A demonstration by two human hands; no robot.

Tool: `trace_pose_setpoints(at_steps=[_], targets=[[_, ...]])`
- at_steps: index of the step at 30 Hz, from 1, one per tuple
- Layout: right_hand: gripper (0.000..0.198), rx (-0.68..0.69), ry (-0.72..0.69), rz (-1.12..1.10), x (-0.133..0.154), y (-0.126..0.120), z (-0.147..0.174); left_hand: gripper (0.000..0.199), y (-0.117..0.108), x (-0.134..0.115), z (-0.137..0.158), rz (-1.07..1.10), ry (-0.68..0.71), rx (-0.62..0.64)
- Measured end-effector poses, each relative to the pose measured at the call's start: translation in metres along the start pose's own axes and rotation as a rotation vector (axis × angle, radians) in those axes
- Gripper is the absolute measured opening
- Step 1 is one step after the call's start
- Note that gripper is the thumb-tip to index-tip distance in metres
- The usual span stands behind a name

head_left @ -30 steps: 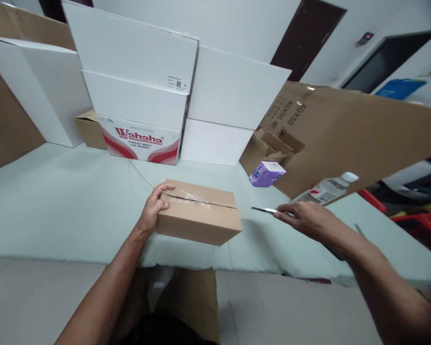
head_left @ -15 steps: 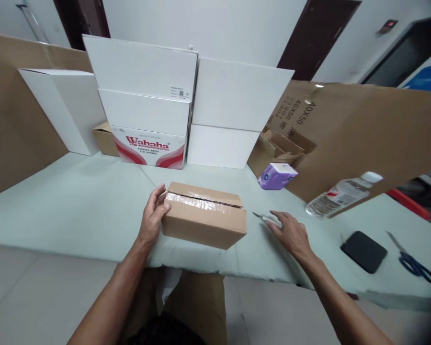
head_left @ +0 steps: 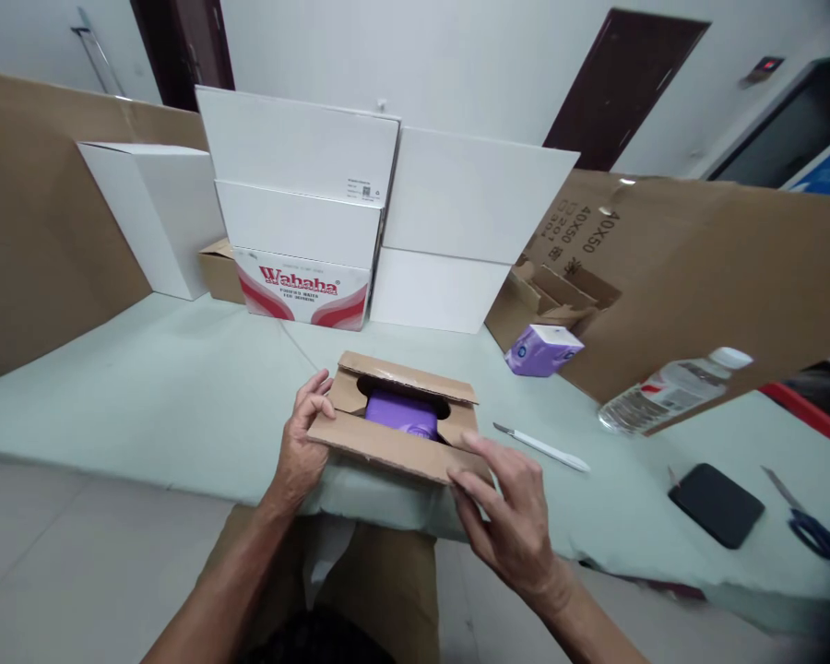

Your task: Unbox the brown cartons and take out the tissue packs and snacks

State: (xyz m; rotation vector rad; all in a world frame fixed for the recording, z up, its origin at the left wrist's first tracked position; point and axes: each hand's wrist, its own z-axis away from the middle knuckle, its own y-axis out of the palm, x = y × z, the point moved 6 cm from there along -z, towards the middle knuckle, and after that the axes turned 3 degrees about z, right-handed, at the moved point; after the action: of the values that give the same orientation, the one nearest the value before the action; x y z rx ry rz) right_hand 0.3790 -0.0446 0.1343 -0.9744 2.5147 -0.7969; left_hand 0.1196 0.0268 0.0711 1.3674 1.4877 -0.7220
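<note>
A small brown cardboard box (head_left: 387,446) lies at the table's front edge, its two long top flaps parted. Inside, between the brown inner end flaps, a purple package (head_left: 402,414) shows; its lower part is hidden. My left hand (head_left: 307,432) grips the box's left end, thumb at the front flap's corner. At the right end, my right hand (head_left: 508,503) pinches the edge of the front flap between thumb and fingers. To the right of the box, a white-handled scalpel (head_left: 543,448) lies on the table, apart from both hands.
Upright white cartons (head_left: 305,290) stand at the back of the pale green table (head_left: 145,387). On the right are a purple tissue pack (head_left: 543,351), an open brown box (head_left: 543,288), a leaning water bottle (head_left: 674,392), a black pad (head_left: 716,504) and scissors (head_left: 812,530).
My right hand has let go of the scalpel and moved left to the box. The taped top, closed before, now stands open and the purple package shows. My left hand stays on the box.
</note>
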Motion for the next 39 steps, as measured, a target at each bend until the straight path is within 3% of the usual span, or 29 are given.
trace_pose_setpoints(at_steps=[5, 7, 10, 12, 15, 19, 23, 27, 29, 32, 36, 39], targets=[[0.030, 0.128, -0.026, -0.102, 0.004, 0.003, 0.002, 0.014, -0.015, 0.009, 0.002, -0.001, -0.132, 0.190], [0.028, 0.130, 0.018, -0.136, 0.001, 0.003, -0.003, 0.017, -0.027, 0.009, -0.003, 0.031, -0.156, 0.184], [0.020, 0.147, 0.063, -0.195, 0.000, 0.003, -0.012, 0.025, -0.037, -0.008, -0.011, -0.005, -0.063, 0.143], [0.015, 0.188, 0.095, -0.220, 0.000, 0.003, -0.019, 0.021, -0.031, -0.028, -0.015, -0.155, 0.063, 0.146], [0.011, 0.318, 0.156, -0.218, -0.004, 0.006, -0.028, 0.020, -0.001, -0.054, -0.015, -0.407, 0.282, 0.239], [0.016, 0.491, 0.166, -0.120, -0.009, 0.014, -0.037, 0.032, 0.032, -0.054, -0.007, -0.602, 0.454, 0.367], [0.039, 0.609, 0.182, 0.025, -0.018, 0.032, -0.045, 0.035, 0.037, -0.042, -0.002, -0.673, 0.505, 0.399], [0.055, 0.639, 0.284, 0.151, -0.036, 0.050, -0.063, 0.036, 0.035, -0.042, 0.002, -0.700, 0.520, 0.454], [0.061, 0.722, 0.325, 0.216, -0.043, 0.061, -0.071, 0.037, 0.036, -0.044, 0.002, -0.733, 0.524, 0.489], [0.058, 0.844, 0.349, 0.293, -0.049, 0.073, -0.079, 0.042, 0.039, -0.046, 0.000, -0.781, 0.533, 0.574], [0.050, 0.853, 0.331, 0.336, -0.047, 0.075, -0.083, 0.045, 0.047, -0.052, -0.006, -0.778, 0.565, 0.733], [0.034, 0.866, 0.313, 0.348, -0.043, 0.073, -0.082, 0.037, 0.052, -0.056, -0.008, -0.845, 0.590, 0.775]])
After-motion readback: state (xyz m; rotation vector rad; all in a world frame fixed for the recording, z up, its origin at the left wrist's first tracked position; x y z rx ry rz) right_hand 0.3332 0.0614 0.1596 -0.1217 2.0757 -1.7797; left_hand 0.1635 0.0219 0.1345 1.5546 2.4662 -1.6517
